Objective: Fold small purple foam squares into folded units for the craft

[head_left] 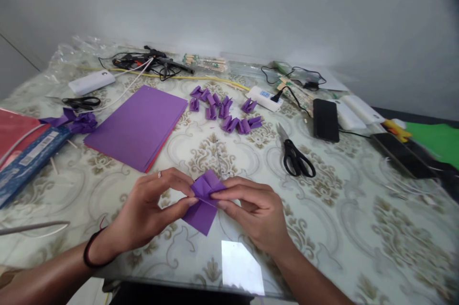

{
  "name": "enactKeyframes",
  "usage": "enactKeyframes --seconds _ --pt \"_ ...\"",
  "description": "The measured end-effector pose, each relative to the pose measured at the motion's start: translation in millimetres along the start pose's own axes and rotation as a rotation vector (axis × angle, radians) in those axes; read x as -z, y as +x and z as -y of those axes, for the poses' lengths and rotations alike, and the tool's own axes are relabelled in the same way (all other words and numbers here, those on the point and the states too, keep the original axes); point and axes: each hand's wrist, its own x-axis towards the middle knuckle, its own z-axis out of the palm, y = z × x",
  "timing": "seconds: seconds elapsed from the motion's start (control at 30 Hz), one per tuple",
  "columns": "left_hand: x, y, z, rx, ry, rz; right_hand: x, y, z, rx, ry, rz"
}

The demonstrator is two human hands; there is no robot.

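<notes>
Between my two hands, above the patterned table, is a creased piece of purple paper (201,216). My left hand (150,200) pinches its left edge between thumb and fingers; a ring and a dark wrist cord show on that side. From the right, my right hand (256,204) grips the opposite edge, thumb below and fingers on top. The paper has several fold lines, with a raised flap at its upper part and a flat part hanging toward me. Beyond it lie several small folded purple paper pieces (225,106) in a loose cluster.
A stack of purple sheets (139,125) lies at left, near black-handled scissors (81,103). Other scissors (294,157) lie at right, beside a black phone (325,120). A power strip (264,98) and cables sit toward the wall. A blue packet (32,164) is far left.
</notes>
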Motion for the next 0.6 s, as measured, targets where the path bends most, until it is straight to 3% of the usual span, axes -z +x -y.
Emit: enactKeyframes --seconds 0.17,0.6 --pt "0.3 1.7 -0.4 -0.043 0.039 0.043 -0.6 -0.8 1.0 0.033 -0.016 0.020" --pt "-1.6 -6.2 -6.2 -0.074 0.072 -0.064 -4.7 -4.7 8.8 0.104 -0.002 -0.064"
